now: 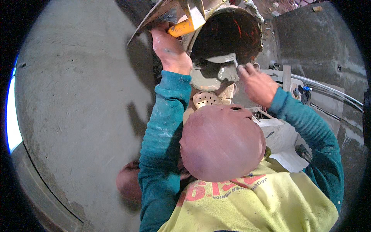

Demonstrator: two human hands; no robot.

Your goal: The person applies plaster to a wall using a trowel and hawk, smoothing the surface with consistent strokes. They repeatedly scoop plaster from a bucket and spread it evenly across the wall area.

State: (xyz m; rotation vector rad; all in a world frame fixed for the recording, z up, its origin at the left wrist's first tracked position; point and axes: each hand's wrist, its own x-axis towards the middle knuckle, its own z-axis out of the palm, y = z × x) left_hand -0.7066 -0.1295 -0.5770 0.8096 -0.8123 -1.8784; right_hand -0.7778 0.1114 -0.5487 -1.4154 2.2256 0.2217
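My left hand (172, 50), closed, is wrapped around the yellow handle of a plastering float (156, 15); its flat, mortar-stained plate tilts beside the wall. To the right of it, my right hand (257, 83) grips a trowel (228, 71) whose handle is mostly hidden by my fingers. The trowel's blade is coated in wet grey mortar and sits inside the mouth of a round bucket (258, 36). Wet mortar (205, 80) lies along the bucket's near inner side, while its far interior is dark. The bucket's rim is crusted with dried mortar.
A grey plastered wall (77, 96) fills the left. My knee (222, 143) in reddish-brown trousers is below the bucket, near a beige perforated clog (206, 99). Pale pipes (324, 86) curve along the right, beside a small blue-topped object (307, 88) and a whitish sheet (290, 156).
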